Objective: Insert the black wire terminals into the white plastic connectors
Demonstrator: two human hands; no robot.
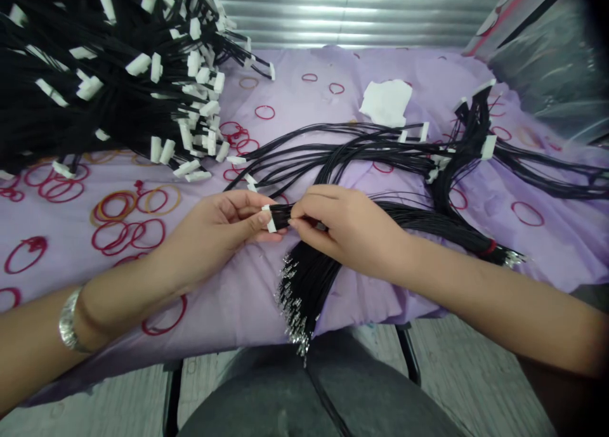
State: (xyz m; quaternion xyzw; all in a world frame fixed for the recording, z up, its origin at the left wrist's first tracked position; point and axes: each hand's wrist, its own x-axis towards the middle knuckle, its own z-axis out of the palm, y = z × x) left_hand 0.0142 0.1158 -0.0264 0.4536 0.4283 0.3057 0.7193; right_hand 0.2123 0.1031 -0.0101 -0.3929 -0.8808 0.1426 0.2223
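Observation:
A small white connector [271, 219] with black wires in it is pinched between the thumb and fingers of my left hand [238, 221]. Right beside it, my right hand [333, 224] closes thumb and forefinger on a black wire close to the connector's wire side; the wire's tip is hidden. Under my right hand lies a thick bundle of black wires [316, 275], its silvery metal terminals [292, 304] fanned out at the table's front edge. The bundle runs right to an end tied with a red rubber band [488, 247].
A large heap of black wires with white connectors [137, 63] fills the back left. Red and yellow rubber bands [128, 234] lie scattered on the purple cloth [285, 107]. More connector-ended wires [333, 151] stretch behind my hands, near a torn white paper [386, 102]. Plastic bags [552, 63] stand back right.

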